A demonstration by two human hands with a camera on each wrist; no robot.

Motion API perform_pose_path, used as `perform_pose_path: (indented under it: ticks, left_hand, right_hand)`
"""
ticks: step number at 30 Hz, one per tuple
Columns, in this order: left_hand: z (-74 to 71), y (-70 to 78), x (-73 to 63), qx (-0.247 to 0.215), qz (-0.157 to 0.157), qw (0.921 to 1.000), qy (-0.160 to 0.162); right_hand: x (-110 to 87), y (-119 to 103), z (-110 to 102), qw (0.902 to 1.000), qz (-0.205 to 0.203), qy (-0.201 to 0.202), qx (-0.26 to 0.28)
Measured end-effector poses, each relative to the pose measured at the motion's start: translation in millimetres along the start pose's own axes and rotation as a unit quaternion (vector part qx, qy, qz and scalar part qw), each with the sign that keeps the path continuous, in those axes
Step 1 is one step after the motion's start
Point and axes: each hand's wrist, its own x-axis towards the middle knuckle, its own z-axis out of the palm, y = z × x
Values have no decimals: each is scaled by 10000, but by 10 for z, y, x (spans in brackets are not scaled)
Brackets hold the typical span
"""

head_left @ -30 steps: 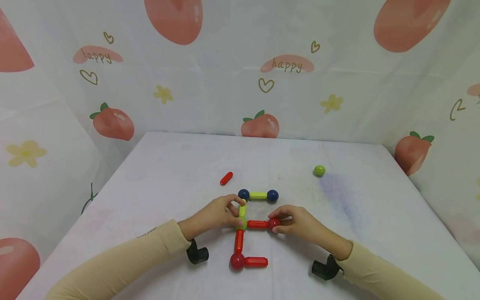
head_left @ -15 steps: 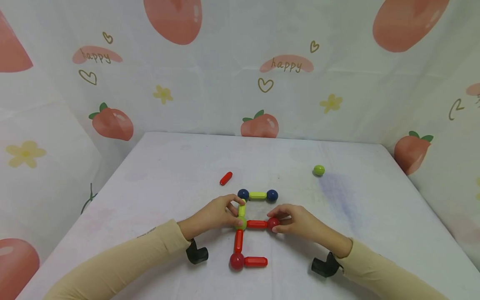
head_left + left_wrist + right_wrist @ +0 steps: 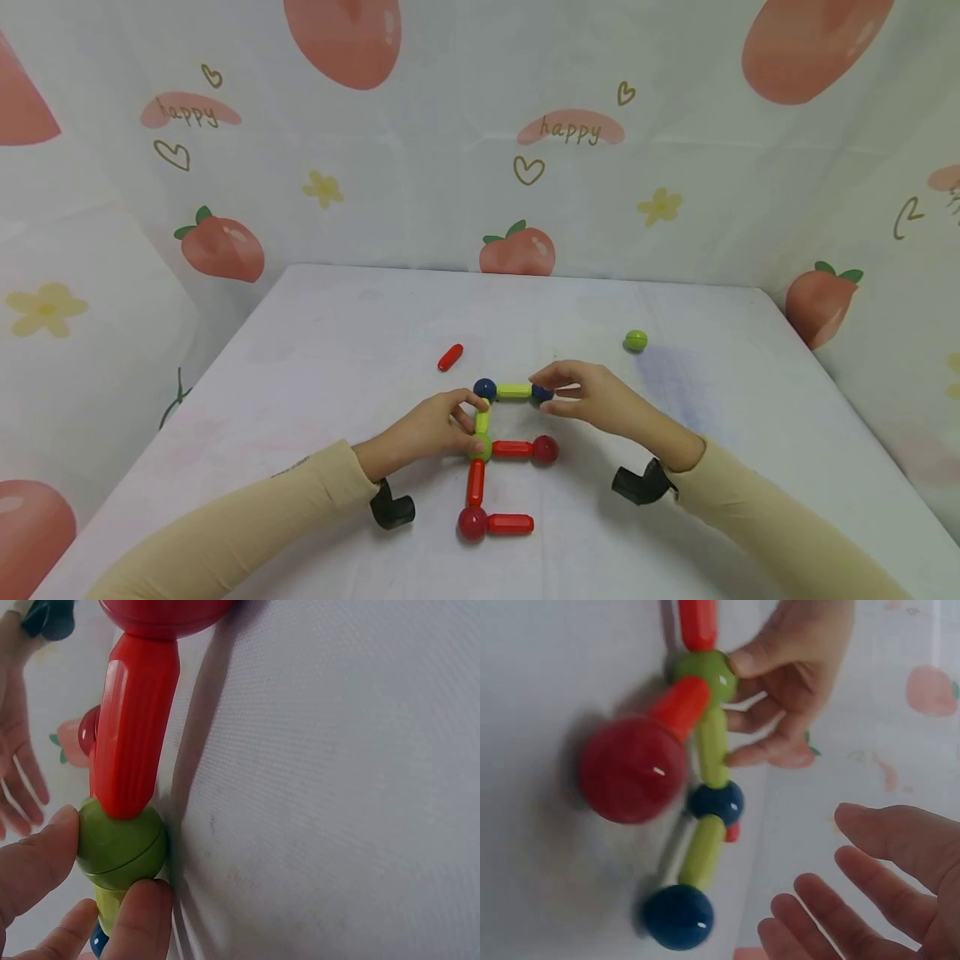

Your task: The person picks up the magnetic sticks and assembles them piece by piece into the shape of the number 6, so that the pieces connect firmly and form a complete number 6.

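Note:
My left hand [image 3: 435,429] pinches the green ball [image 3: 120,847] between thumb and fingers, with a finger along the yellow-green rod [image 3: 712,746] behind it. In the head view that ball joins a red rod [image 3: 512,449] ending in a red ball [image 3: 545,450], and another red rod [image 3: 476,483] running toward the near red ball [image 3: 472,523]. A short red rod [image 3: 511,524] extends right from there. At the far end, a yellow-green rod [image 3: 514,391] links two blue balls [image 3: 484,389]. My right hand [image 3: 600,400], fingers loose and holding nothing, hovers by the right blue ball [image 3: 679,916].
Beyond the joined pieces, a loose red rod [image 3: 450,357] lies on the white table [image 3: 337,333]. A loose green ball [image 3: 636,340] sits farther right. A fruit-printed cloth [image 3: 420,167] hangs behind the table. Black wrist cameras [image 3: 392,508] hang below both forearms.
My right hand has let go of the red ball on the middle branch and moved away from me, to beside the right blue ball. My left hand keeps its grip.

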Motion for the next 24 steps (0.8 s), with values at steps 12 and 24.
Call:
perform_pose_path:
  ticks: [12,24]
  left_hand:
    - [-17,0,-1,19,-17,10000,-16]
    - [-4,-20,15,7,59,10000,2]
  right_hand:
    - [466,-193,-144,9984,-361,276,324]
    - [1020,-246,11,9959,-471,514,584]
